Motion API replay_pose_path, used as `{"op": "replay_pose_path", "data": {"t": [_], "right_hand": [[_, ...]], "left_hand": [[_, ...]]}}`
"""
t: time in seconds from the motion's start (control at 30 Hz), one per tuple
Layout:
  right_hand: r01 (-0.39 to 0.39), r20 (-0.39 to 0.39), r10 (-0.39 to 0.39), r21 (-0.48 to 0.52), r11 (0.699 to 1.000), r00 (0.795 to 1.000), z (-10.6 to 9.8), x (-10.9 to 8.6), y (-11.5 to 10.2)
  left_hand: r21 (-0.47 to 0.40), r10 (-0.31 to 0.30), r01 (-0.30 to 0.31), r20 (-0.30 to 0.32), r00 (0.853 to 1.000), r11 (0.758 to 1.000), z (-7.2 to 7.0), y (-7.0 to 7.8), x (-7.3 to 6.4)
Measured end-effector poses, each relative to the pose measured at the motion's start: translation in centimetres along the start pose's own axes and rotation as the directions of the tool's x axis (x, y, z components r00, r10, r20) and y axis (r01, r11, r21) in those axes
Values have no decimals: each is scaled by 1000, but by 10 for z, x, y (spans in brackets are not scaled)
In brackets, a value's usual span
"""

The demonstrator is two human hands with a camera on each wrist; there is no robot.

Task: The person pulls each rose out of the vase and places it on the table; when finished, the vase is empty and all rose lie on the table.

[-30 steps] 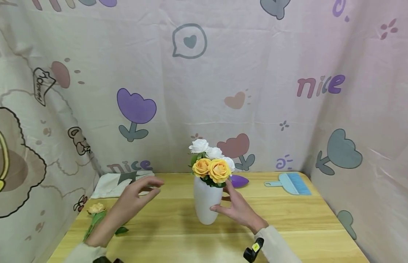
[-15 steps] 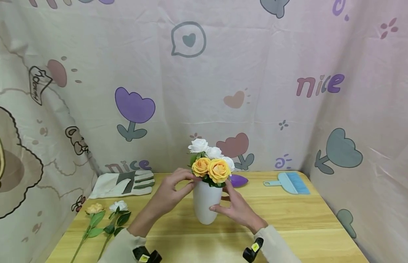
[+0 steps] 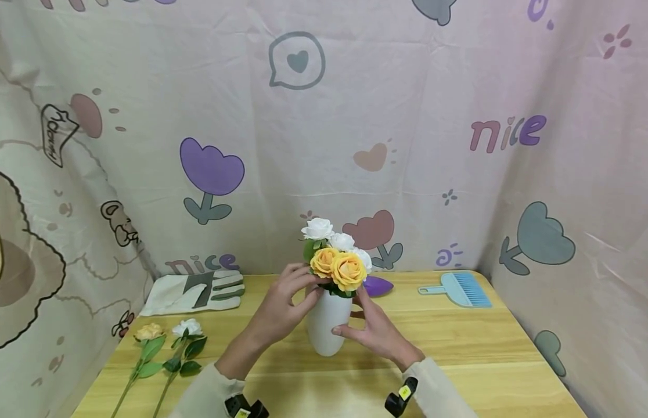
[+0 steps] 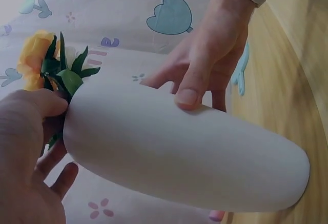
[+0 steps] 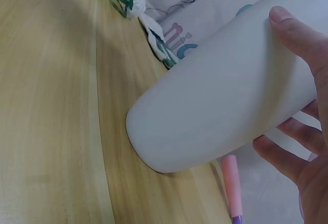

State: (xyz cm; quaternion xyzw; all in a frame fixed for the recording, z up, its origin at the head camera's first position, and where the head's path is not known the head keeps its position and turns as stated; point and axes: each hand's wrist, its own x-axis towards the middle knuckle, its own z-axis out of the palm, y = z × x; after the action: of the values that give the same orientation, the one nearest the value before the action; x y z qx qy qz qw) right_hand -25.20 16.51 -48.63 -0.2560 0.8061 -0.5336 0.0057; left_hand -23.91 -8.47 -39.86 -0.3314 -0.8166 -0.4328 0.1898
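A white vase (image 3: 324, 328) stands upright on the wooden table, holding yellow roses (image 3: 348, 271) and white roses (image 3: 317, 229). My right hand (image 3: 378, 334) grips the vase from the right side, thumb in front and fingers behind. At the vase's mouth my left hand (image 3: 281, 307) pinches among the green stems and leaves (image 4: 69, 80) just under the blooms. Its fingertips are partly hidden behind the vase and leaves in the left wrist view.
Two loose stems, a pale yellow rose (image 3: 148, 332) and a white rose (image 3: 187, 327), lie at the table's left. Behind them lies a grey-and-white glove (image 3: 169, 293). A purple tool (image 3: 378, 286) lies behind the vase, a blue brush (image 3: 462, 290) at back right.
My left hand has come from the left, over the loose roses, to the vase's mouth. The left-side blooms have shifted slightly right. My right hand keeps its grip on the vase.
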Motion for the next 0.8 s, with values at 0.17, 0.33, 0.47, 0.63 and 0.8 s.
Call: {"op": "replay_pose_path", "data": {"t": [0.17, 0.33, 0.47, 0.63, 0.8], "right_hand": [[-6, -5, 6, -6, 1000, 1000, -1, 0, 0], [-9, -9, 9, -5, 1000, 1000, 0, 0, 2], [-8, -10, 8, -10, 1000, 1000, 1, 0, 3], [-27, -6, 27, -6, 1000, 1000, 1, -1, 1], [-25, -7, 25, -6, 1000, 1000, 1, -1, 2]], "left_hand": [[6, 6, -5, -59, 998, 1000, 0, 1, 3], [-43, 51, -59, -160, 986, 997, -1, 1, 7], [-107, 86, -109, -204, 975, 988, -1, 3, 11], [-120, 57, -89, -249, 967, 989, 1, 7, 13], [-137, 11, -51, -278, 960, 989, 6, 8, 11]]}}
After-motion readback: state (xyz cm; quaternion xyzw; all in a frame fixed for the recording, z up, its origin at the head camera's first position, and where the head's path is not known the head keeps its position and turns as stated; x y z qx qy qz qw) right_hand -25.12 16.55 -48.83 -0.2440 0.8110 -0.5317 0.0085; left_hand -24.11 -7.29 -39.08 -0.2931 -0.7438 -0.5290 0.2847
